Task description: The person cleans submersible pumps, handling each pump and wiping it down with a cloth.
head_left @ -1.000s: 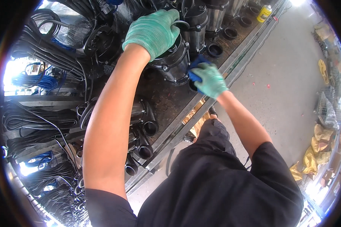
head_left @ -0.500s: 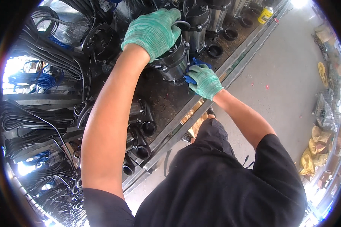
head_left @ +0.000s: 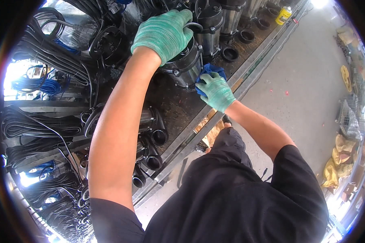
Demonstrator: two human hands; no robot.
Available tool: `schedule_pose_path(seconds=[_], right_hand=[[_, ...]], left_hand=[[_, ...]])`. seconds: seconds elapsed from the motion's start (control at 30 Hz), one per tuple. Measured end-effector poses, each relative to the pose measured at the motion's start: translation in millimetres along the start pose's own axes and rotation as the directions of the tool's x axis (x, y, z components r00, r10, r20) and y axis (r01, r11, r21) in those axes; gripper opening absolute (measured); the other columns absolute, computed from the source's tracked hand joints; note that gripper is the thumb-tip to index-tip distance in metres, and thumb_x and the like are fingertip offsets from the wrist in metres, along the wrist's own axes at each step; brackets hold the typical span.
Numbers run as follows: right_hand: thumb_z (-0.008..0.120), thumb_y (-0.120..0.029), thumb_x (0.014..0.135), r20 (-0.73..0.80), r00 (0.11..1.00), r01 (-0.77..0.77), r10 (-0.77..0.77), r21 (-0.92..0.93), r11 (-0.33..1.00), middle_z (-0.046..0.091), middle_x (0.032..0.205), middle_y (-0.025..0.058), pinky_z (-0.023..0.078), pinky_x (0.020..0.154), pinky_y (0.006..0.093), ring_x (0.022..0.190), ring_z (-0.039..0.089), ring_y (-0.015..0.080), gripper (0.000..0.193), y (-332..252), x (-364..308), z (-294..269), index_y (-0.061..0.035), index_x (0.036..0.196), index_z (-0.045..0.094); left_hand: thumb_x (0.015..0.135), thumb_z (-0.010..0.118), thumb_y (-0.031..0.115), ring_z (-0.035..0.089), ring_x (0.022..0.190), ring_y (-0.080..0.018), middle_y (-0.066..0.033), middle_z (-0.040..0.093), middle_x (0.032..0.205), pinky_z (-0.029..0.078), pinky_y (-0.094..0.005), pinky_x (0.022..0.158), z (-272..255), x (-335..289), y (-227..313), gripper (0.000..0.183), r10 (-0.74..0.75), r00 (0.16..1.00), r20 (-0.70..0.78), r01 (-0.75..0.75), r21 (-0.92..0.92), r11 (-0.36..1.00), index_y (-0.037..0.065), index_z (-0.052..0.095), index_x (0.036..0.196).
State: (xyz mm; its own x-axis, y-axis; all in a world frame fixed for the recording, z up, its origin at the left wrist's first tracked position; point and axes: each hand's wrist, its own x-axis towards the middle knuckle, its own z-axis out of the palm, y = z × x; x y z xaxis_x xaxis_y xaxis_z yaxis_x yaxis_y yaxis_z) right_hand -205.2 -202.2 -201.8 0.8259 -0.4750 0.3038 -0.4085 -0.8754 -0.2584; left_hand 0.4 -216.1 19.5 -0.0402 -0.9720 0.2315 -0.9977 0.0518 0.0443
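**A:** What fills the view, starting with the biggest thing?

**B:** A long metal shelf (head_left: 178, 109) runs diagonally from lower left to upper right, seen from above. Beside it, to the right, lies a grey concrete floor (head_left: 296, 93). The person in a black shirt leans over the shelf, both bare forearms reaching up from the lower edge.

**A:** What stands on the shelf?

**B:** In the middle of the shelf stands a submersible pump (head_left: 186, 60) with a dark top casting and a shiny steel body. Left of the pump hang bundles of black cable (head_left: 40, 44), with a coil of blue cable (head_left: 36, 85) lower down. Below the pump, black pipe outlets (head_left: 156, 137) of other pumps point toward the shelf edge. Above and right of the pump stand more steel pumps (head_left: 231, 20), and past them a small yellow bottle (head_left: 284, 15).

**A:** And the hands?

**B:** Both wear green knit gloves. The left hand (head_left: 164, 34) is curled over the top of the pump, gripping its wire handle. The right hand (head_left: 215, 91) presses a blue cloth (head_left: 210, 72) flat against the pump's right side, fingers closed on the cloth.

**A:** Anything smaller?

**B:** Yellow sacks (head_left: 338, 162) lie on the floor, far right of the pump.
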Motion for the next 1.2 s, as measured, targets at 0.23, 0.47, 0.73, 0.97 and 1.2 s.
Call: schedule_pose_path(seconds=[0.23,0.47,0.73,0.97,1.2], right_hand=[[0.072,-0.025,0.089,0.235,0.955,-0.176,0.182,-0.046,0.983,0.067,0.105,0.0081,0.056,0.089,0.0443,0.110,0.062,0.0323,0.023,-1.2,13.0,17.8,-0.0090,0.105,0.075],[0.065,-0.021,0.094,-0.032,0.988,0.143,-0.152,-0.182,0.973,0.068,0.107,0.0026,0.052,0.081,0.0443,0.108,0.060,0.0274,0.023,-10.8,-3.8,1.9,-0.0112,0.110,0.078],[0.073,-0.028,0.092,0.163,0.979,0.132,-0.120,-0.067,0.989,0.065,0.133,0.0001,0.052,0.096,0.0446,0.115,0.060,0.0268,0.037,-7.7,-6.0,-5.2,-0.0124,0.124,0.075],[0.072,-0.021,0.088,0.150,0.971,0.200,-0.188,-0.066,0.978,0.069,0.120,0.0076,0.059,0.089,0.0422,0.107,0.067,0.0335,0.028,13.6,3.8,-7.1,-0.0079,0.113,0.075],[0.074,-0.007,0.082,0.004,0.868,-0.414,0.496,0.556,0.721,0.071,0.119,0.0247,0.057,0.098,0.0451,0.111,0.070,0.0432,0.049,36.4,-20.7,-31.0,-0.0040,0.129,0.062]], left_hand=[[0.098,0.063,0.028,0.071,0.108,-0.0406,-0.0119,0.073,0.124,0.057,-0.0516,0.095,-1.7,1.0,3.1,0.031,-0.009,1.000,0.005,0.009,-0.001,1.000,0.021,0.068,0.128],[0.098,0.063,0.029,0.070,0.113,-0.0395,-0.0108,0.072,0.127,0.056,-0.0500,0.098,-9.0,-1.8,5.9,0.033,-0.066,0.996,0.067,0.065,0.018,0.998,0.019,0.067,0.129],[0.098,0.064,0.027,0.070,0.113,-0.0393,-0.0113,0.072,0.127,0.056,-0.0495,0.099,-7.3,-2.7,6.2,0.034,-0.050,0.998,0.045,0.050,0.001,0.999,0.018,0.067,0.131],[0.099,0.062,0.023,0.071,0.109,-0.0403,-0.0118,0.074,0.121,0.057,-0.0490,0.097,-3.2,-0.4,1.5,0.030,-0.038,0.999,0.016,0.038,-0.004,0.999,0.019,0.068,0.129],[0.099,0.062,0.023,0.071,0.107,-0.0397,-0.0115,0.074,0.120,0.058,-0.0500,0.095,-4.2,-1.6,-0.8,0.027,-0.056,0.998,0.002,0.056,-0.042,0.998,0.021,0.069,0.125]])
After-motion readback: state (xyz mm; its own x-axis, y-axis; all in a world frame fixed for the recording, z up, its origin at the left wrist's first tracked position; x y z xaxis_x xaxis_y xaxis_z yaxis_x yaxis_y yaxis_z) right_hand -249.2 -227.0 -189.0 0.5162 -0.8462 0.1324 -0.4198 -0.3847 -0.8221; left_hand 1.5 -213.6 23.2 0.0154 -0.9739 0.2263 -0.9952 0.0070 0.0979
